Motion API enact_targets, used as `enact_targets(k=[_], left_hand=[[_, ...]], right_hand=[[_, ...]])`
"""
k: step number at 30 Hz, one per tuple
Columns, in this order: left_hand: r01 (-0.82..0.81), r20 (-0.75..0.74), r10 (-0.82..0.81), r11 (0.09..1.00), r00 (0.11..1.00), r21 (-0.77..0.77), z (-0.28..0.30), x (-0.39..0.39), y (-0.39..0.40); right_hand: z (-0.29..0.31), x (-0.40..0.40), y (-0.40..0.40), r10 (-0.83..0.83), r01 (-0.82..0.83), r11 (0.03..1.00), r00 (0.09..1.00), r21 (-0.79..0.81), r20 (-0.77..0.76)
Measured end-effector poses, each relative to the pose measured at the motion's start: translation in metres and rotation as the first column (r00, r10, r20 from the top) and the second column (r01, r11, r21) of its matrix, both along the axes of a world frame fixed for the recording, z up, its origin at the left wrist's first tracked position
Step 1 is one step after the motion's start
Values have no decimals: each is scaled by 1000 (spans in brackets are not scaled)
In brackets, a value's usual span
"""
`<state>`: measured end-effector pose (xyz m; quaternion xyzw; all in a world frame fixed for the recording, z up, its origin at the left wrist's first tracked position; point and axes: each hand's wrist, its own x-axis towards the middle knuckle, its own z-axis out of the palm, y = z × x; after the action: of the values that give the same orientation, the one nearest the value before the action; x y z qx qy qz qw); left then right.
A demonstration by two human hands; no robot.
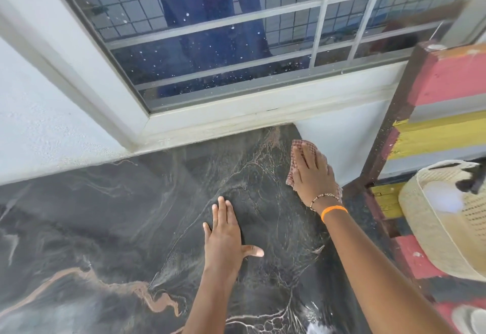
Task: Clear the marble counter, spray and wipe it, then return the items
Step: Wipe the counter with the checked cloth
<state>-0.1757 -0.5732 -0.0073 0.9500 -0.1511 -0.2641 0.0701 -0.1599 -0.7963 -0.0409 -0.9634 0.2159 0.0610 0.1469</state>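
Nearest, at the bottom edge: dark polished marble counter (92,215), black-grey with tan and white veins, glossy, a patch of white foam near the right forearm. No items on the visible slab, so clearing looks done and wiping is the step in hand.

Left to right. Far left: textured white wall, then the white sill and frame of a grilled, speckled window (210,31). Centre: left hand (223,231) flat on the stone, fingers straight and together pointing far, thumb splayed right, holding nothing, likely just bracing. Right of it and farther off: right hand (311,173), fingers extended, pressing down on a crumpled red-and-white checked cloth (298,147), soft woven fabric bunched under palm and fingertips, in the far right corner of the counter where slab meets wall. Beaded bracelet and orange band on that wrist.

Unwiped stone lies left and near of the cloth; long run of the slab goes leftward, so probably a sweep that way, right hand doing it.

Far right: red, yellow and grey painted wooden shelf (447,102), pale woven basket (431,225) beside it.
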Motion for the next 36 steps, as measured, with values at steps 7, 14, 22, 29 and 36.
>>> enact_targets(k=[7, 14, 22, 29, 36], left_hand=[[-36, 93, 47, 992, 994, -123, -1, -29, 19], [-207, 115, 234, 956, 965, -207, -1, -95, 93], [-421, 132, 487, 839, 863, -345, 2, -136, 174], [-408, 114, 453, 868, 884, -282, 2, -178, 198], [-198, 27, 211, 949, 977, -244, 14, -209, 185]], right_hand=[[-2, -72, 47, 43, -46, 996, 998, -82, -40], [1, -78, 132, 191, -191, 981, 981, -13, -13], [5, -80, 308, 594, -601, 789, 799, 129, 88], [-2, -137, 287, 701, -703, 711, 708, -5, 81], [3, -167, 146, 185, -190, 978, 981, -90, -60]])
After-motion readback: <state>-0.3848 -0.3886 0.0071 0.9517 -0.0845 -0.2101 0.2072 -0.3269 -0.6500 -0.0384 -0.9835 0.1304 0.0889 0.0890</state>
